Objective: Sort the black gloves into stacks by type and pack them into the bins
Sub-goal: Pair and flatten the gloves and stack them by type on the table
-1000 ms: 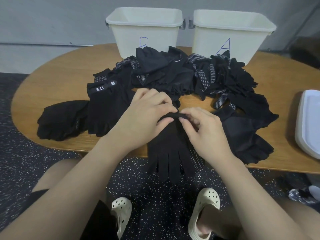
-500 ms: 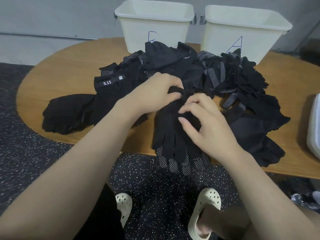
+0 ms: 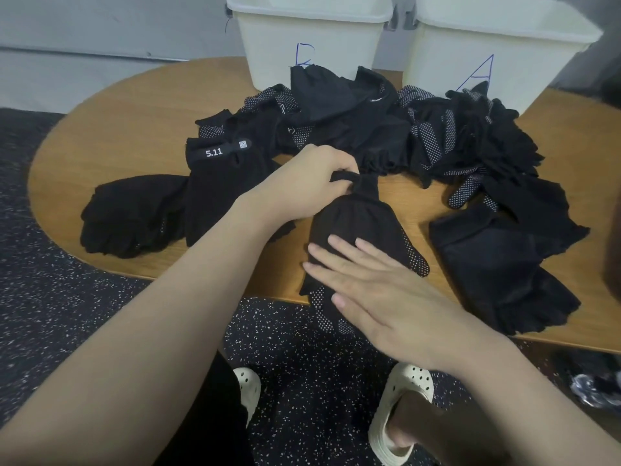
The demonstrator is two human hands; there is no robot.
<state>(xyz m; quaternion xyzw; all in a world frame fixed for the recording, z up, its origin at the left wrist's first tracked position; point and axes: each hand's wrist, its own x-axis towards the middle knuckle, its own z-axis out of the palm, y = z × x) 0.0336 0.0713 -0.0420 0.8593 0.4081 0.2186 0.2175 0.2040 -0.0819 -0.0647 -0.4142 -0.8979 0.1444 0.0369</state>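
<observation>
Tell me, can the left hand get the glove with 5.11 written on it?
Probably yes. The left hand is beside that glove with nothing between, but it is pinching another glove's cuff, so it must let go first.

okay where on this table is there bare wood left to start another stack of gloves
Bare wood shows on the table's far-left curve, left of the 5.11 glove, and in the gap between the glove being flattened and the right stack. The middle, before both bins, is buried under the glove pile.

Wooden table (image 3: 134,136) – black gloves (image 3: 353,129), two bins (image 3: 309,35).
</observation>
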